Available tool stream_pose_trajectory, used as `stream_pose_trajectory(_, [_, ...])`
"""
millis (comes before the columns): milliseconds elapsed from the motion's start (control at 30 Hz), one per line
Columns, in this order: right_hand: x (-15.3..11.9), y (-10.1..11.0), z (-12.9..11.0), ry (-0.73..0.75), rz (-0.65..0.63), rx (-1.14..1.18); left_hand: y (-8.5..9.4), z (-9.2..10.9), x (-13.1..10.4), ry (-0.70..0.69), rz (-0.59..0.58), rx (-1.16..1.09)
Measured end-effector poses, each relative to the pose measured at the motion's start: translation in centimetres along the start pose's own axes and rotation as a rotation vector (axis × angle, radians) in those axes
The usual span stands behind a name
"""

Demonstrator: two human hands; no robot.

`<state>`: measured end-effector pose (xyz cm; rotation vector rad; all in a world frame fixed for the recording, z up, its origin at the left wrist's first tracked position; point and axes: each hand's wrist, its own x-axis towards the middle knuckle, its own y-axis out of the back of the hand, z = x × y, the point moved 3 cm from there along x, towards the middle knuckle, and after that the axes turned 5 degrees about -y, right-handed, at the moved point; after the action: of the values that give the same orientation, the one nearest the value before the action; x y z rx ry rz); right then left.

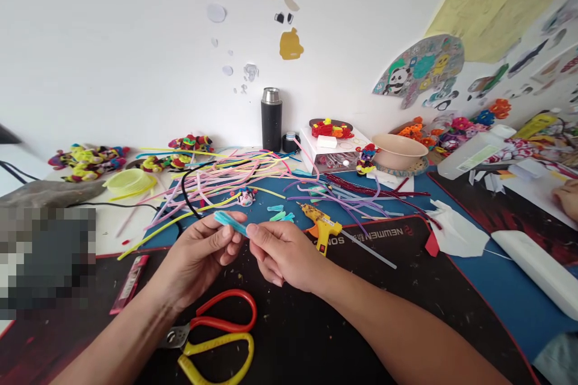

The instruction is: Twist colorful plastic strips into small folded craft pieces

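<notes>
A short light-blue fuzzy bundle [229,222] is pinched between both hands above the black mat. My left hand [203,252] grips its left part between thumb and fingers. At its right end, the thumb and curled fingers of my right hand [284,252] are closed on it. Just behind the hands, small blue and green fuzzy pieces [280,215] lie on the blue surface. A yellow glue gun [322,227] with a clear stick rests right of them. Scissors [221,337] with one red and one yellow handle lie below my left hand, their blades partly hidden by my forearm.
Pink, yellow and purple fuzzy stems [226,177] spread across the back. Behind them stand a black flask [271,123] and a beige bowl [400,153]. A white bottle [474,153] stands at the right, near another person's hand [566,200].
</notes>
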<state>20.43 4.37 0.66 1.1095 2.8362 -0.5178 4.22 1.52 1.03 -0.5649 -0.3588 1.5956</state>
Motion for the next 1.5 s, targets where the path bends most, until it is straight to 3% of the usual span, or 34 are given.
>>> stream_pose_trajectory(200, [-0.2, 0.0, 0.0, 0.004, 0.022, -0.104, 0.0, -0.2, 0.1, 0.035, 0.066, 0.040])
stream_pose_trajectory(533, [0.3, 0.1, 0.2, -0.046, -0.015, -0.014, 0.5, 1.2, -0.1, -0.025, 0.073, 0.220])
stream_pose_trajectory(800, [-0.2, 0.2, -0.3, 0.057, 0.086, -0.197, 0.3, 1.0, 0.1, -0.011, 0.153, 0.091])
stream_pose_trajectory(1000, [-0.5, 0.3, -0.1, 0.129, 0.207, -0.470, 0.6, 0.9, 0.1, -0.001, 0.147, 0.115])
stream_pose_trajectory(1333, [-0.3, 0.6, -0.2, 0.112, 0.136, -0.340, 0.4, 1.4, 0.1, -0.042, 0.124, 0.177])
stream_pose_trajectory(1500, [-0.3, 0.7, -0.4, 0.149, 0.170, -0.394, 0.7, 1.4, 0.2, -0.019, 0.113, 0.184])
